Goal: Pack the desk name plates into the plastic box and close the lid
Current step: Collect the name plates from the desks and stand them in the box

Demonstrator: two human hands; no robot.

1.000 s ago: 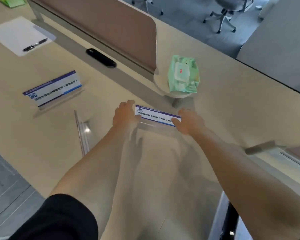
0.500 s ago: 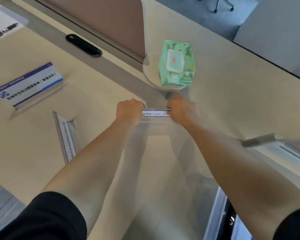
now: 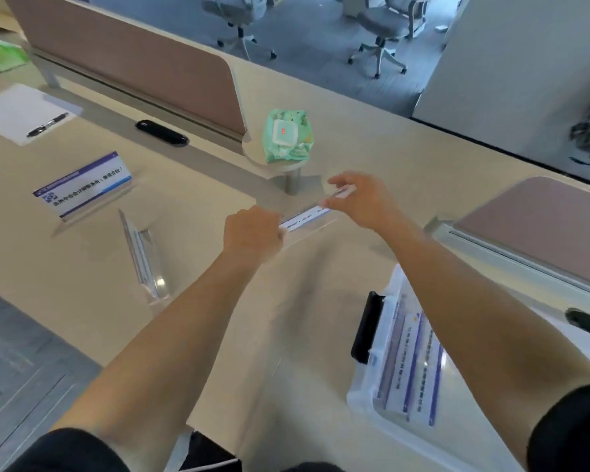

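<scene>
I hold a clear acrylic name plate (image 3: 307,216) with a white and blue card between both hands above the desk. My left hand (image 3: 252,233) is closed around its left end and my right hand (image 3: 358,199) pinches its right end. A second name plate (image 3: 82,185) stands at the left, facing me. A third name plate (image 3: 142,257) lies edge-on near it. The clear plastic box (image 3: 365,390) with a black latch sits at the lower right under my right forearm, with several plates inside.
A green pack of wet wipes (image 3: 286,136) rests on a small round shelf by the brown divider (image 3: 133,59). A pen (image 3: 46,124) lies on paper at the far left. Another divider (image 3: 542,226) stands at the right. Office chairs are beyond the desk.
Both hands have lifted the name plate off the desk and tilted it, right end farther away. The view has shifted, bringing the plastic box into sight.
</scene>
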